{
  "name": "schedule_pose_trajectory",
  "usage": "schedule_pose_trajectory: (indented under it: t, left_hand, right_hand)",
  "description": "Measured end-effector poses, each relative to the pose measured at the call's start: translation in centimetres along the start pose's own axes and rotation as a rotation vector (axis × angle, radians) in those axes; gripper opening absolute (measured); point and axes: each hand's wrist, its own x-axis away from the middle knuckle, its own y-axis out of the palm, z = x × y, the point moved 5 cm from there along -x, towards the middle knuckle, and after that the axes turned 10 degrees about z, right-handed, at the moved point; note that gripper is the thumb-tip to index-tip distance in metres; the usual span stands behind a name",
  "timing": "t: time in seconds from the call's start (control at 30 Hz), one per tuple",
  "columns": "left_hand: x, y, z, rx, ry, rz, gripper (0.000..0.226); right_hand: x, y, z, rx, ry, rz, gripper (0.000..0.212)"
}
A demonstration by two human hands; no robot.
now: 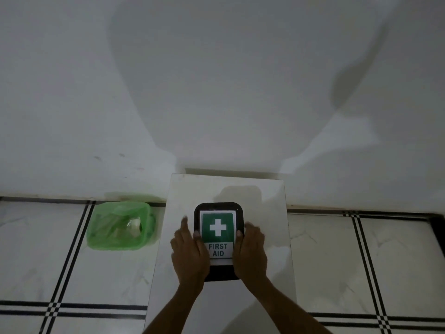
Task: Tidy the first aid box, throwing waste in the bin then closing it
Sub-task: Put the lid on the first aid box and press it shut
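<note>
The first aid box [218, 231] is black with a green-and-white "FIRST AID" label on its lid, and the lid is down. It lies on a white marble-look table [267, 213]. My left hand [190, 251] presses flat on the lid's left edge. On the right edge rests my right hand [251, 249], fingers spread along the side. Left of the table, on the floor, stands the bin [120, 225], lined with a green bag and holding some crumpled waste.
A plain white wall [216, 80] rises right behind the table and bin. The floor [361, 261] is white tile with black stripe lines on both sides of the table.
</note>
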Motion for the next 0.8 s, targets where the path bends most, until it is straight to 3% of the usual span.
schedule_pose_trajectory:
  t: [0.1, 0.17, 0.43, 0.67, 0.8]
  left_hand:
    - [-1.3, 1.0, 1.8, -0.116, 0.356, -0.158, 0.060]
    - [-1.4, 2.1, 1.5, -0.170, 0.473, -0.256, 0.062]
    - [-1.4, 3.3, 0.8, -0.251, 0.521, -0.271, 0.063]
    - [-1.4, 3.5, 0.9, -0.168, 0.503, -0.288, 0.066]
    - [-1.7, 3.6, 1.2, -0.166, 0.497, -0.296, 0.067]
  right_hand:
    - [-1.4, 0.4, -1.3, 0.115, -0.318, -0.061, 0.067]
    - [-1.6, 1.5, -1.1, 0.160, -0.402, -0.187, 0.075]
    - [-1.4, 2.1, -0.5, 0.173, -0.406, -0.235, 0.073]
    - [-1.6, 2.0, -0.9, -0.016, -0.353, -0.224, 0.065]
    - [-5.6, 2.1, -1.6, -0.082, -0.133, -0.177, 0.054]
